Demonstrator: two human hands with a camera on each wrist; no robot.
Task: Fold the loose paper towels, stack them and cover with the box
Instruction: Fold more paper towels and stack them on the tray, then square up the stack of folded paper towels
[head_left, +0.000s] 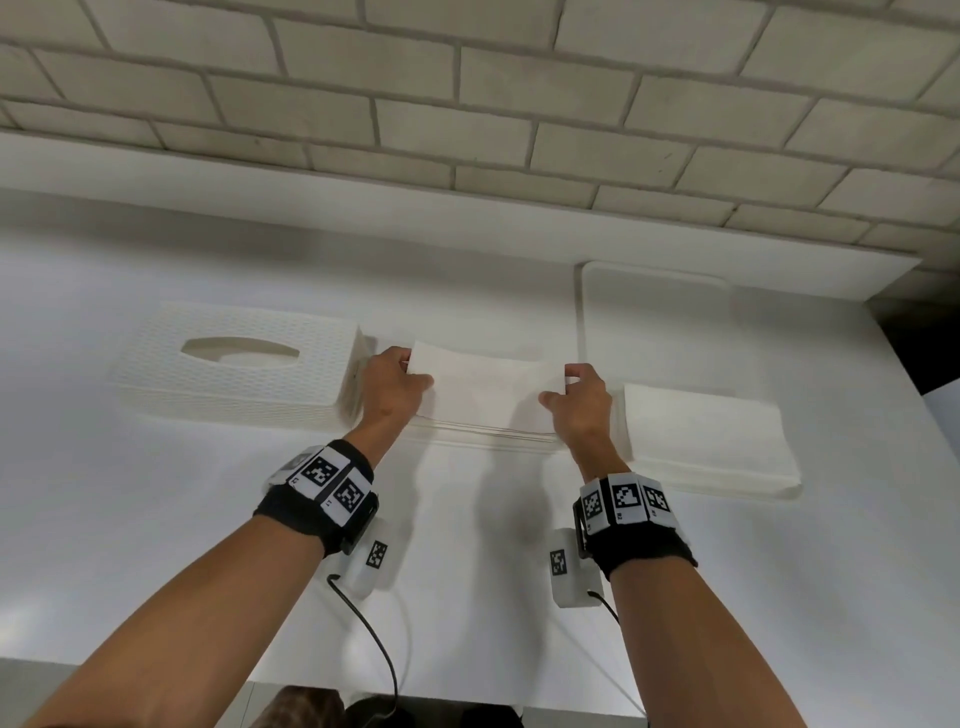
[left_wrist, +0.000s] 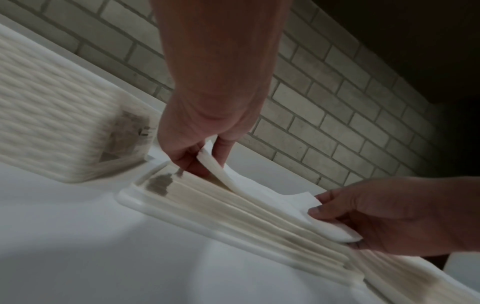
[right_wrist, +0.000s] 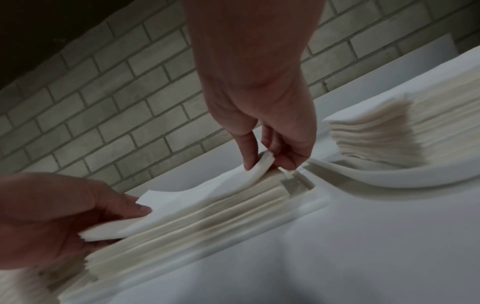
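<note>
left hand (head_left: 390, 384) and right hand (head_left: 583, 402) each pinch an end of a folded paper towel (head_left: 491, 387), thin, soft, white, sagging between them over a layered stack (left_wrist: 233, 207) on a flat tray (left_wrist: 197, 221) mid-table. textured white box (head_left: 234, 369) just left; loose towel pile (head_left: 706, 441) just right, toward the table's (head_left: 208, 545) right edge.
</note>
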